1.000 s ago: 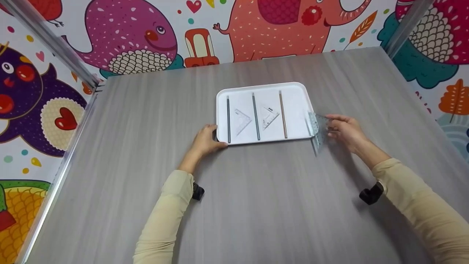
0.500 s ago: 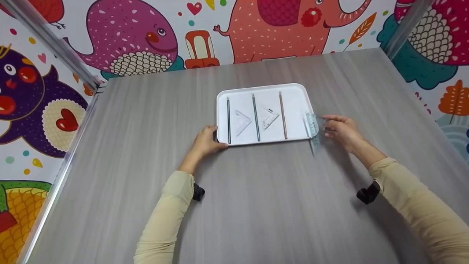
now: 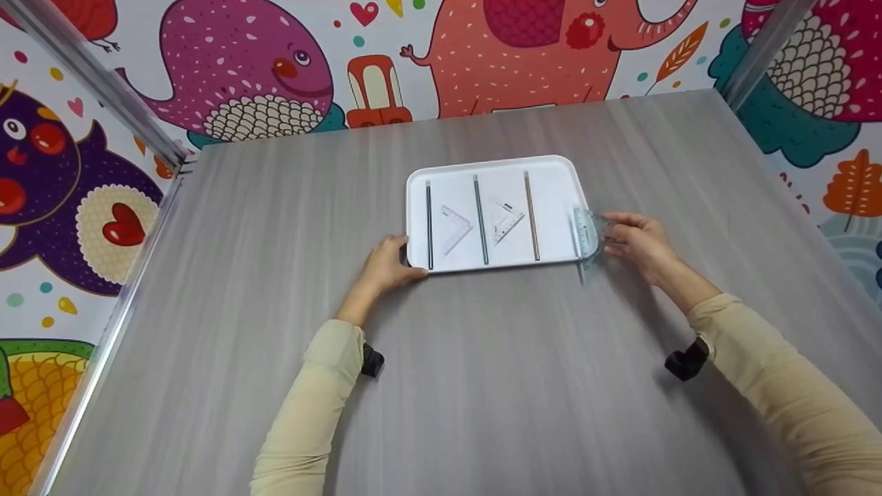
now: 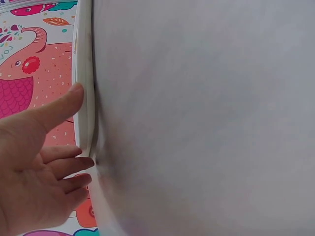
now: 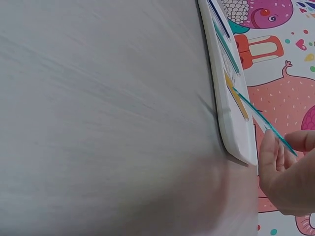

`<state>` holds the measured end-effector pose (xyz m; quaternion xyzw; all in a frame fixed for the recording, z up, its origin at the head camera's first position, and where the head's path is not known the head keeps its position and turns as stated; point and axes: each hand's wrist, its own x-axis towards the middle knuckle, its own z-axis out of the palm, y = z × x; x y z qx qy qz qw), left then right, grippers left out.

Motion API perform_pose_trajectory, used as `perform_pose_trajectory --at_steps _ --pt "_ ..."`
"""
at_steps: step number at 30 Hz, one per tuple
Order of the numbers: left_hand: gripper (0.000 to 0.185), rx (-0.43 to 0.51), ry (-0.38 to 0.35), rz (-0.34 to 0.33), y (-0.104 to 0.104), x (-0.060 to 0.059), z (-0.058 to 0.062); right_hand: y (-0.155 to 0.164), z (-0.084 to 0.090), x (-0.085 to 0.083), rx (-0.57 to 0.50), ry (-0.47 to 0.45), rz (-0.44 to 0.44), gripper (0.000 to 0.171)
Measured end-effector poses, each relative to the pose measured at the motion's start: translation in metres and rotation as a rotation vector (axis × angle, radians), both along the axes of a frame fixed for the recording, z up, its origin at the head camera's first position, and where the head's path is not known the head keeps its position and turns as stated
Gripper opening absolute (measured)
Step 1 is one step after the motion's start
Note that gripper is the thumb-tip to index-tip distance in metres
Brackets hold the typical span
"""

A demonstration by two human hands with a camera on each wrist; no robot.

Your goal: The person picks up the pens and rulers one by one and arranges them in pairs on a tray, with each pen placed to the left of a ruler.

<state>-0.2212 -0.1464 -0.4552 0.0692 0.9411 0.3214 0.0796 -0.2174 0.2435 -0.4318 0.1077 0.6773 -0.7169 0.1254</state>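
Fingers of the right hand (image 3: 637,242) pinch a clear, blue-tinted set square (image 3: 588,238), thin and see-through, tilted over the near right edge of the white tray (image 3: 551,169). Across from it, the left hand (image 3: 387,265) rests loosely open against the tray's near left corner, holding nothing.
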Motion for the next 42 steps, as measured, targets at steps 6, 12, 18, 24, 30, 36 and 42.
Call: perform_pose_trajectory --at_steps 6,12,18,24,30,36,42 --pt "0.07 0.008 -0.009 0.004 0.0 0.0 -0.001 -0.005 0.0 -0.001 0.038 -0.009 -0.005 0.025" --pt "0.069 0.007 0.005 0.001 0.001 0.0 0.0 -0.004 0.002 -0.002 0.07 0.003 0.012 0.03" --pt "0.066 0.001 0.044 -0.013 0.0 -0.001 0.0 -0.001 0.002 -0.005 0.1 0.023 -0.001 0.034" --pt "0.066 -0.001 0.045 -0.014 0.0 -0.001 -0.001 -0.001 0.0 -0.008 0.089 0.018 -0.011 0.033" --pt "0.066 -0.001 0.041 -0.007 0.0 -0.001 -0.002 -0.004 -0.002 -0.01 0.083 0.01 -0.013 0.035" --pt "0.069 -0.013 0.027 -0.004 0.001 -0.001 -0.002 -0.005 -0.005 -0.011 0.117 0.002 -0.017 0.037" --pt "0.066 -0.01 0.024 -0.003 0.0 0.0 0.0 -0.006 -0.004 -0.013 0.146 0.01 -0.01 0.038"
